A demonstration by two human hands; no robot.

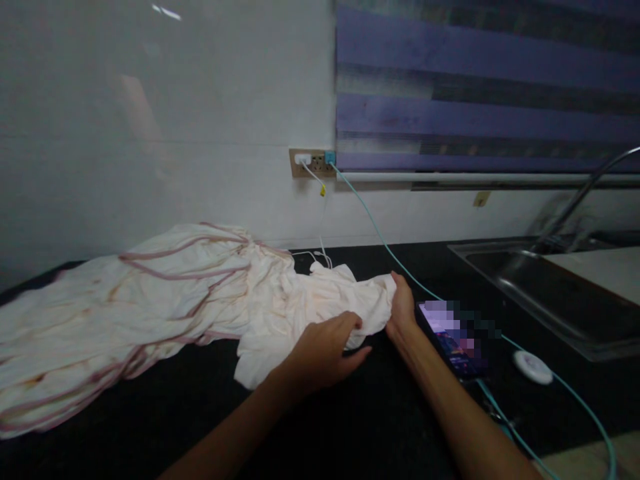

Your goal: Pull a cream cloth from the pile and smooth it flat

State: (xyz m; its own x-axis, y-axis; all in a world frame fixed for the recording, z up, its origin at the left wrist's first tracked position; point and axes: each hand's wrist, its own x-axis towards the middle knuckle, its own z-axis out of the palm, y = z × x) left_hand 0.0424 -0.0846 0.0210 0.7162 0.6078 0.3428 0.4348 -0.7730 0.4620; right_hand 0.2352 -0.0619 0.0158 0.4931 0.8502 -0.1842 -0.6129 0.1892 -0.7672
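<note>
The left hand (323, 350) lies on the near edge of a cream cloth (165, 307), its fingers (347, 323) curled narrow over a fold of the fabric and pinching it against the dark counter (350, 427). Just right of those fingers, the right hand (403, 307) grips the cloth's right end, fingers closed on the bunched corner. The cloth itself spreads well to the left of both hands across the counter, rumpled, with pinkish trim lines and faint brownish stains.

Just right of the right hand's fingers, almost touching the wrist, a phone (455, 337) lies with its screen lit. A teal cable (375, 230) passes behind the right hand's fingers. Further right, a small white round disc (533, 367) sits on the counter, and beyond it a steel sink (550, 297) with a curved tap (580, 197).

Beyond the fingers, on the white wall, is a socket strip (313, 162) with a white plug and a teal one in it; a striped purple blind (485, 87) hangs to its right.
</note>
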